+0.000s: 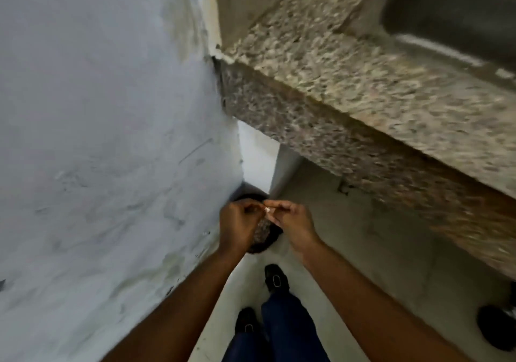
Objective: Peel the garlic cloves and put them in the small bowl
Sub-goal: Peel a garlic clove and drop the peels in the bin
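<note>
Left hand (239, 226) and right hand (294, 223) pinch a garlic clove (266, 210) above a dark bin (262, 236) under the counter (363, 88).

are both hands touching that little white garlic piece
Touching. The head view shows the left hand and right hand meeting fingertip to fingertip, pinching the white garlic piece between them.

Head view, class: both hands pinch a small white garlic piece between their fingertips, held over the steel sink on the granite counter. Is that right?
Not quite. The head view shows the left hand and right hand pinching the white garlic piece over a dark round bin on the floor by the wall. The sink sits far off, on the counter.
</note>
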